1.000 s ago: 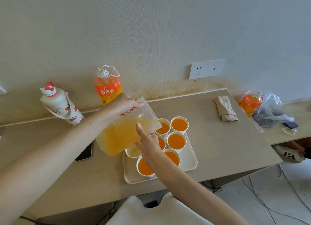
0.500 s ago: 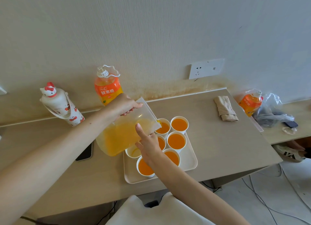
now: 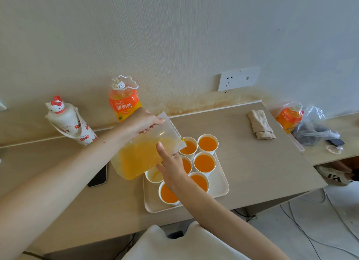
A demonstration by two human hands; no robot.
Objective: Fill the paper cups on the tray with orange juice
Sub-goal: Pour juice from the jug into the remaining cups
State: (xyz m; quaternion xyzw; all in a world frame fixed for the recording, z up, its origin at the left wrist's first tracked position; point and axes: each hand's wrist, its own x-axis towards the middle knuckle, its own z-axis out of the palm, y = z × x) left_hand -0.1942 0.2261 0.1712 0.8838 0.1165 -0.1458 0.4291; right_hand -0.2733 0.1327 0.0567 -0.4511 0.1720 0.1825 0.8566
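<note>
my left hand [image 3: 144,121] grips the bag [image 3: 139,158] top; my right hand [image 3: 172,164] pinches its lower edge. i hold the pouring corner over the cup [image 3: 190,148] and tilt slowly.

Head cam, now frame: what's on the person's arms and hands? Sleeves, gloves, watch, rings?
No sleeves in view: both arms are bare to the frame edge. The left hand and right hand have no gloves, and no watch, bracelet or ring shows. The visible nails look short and unpainted. A white garment shows at the bottom edge.
</note>
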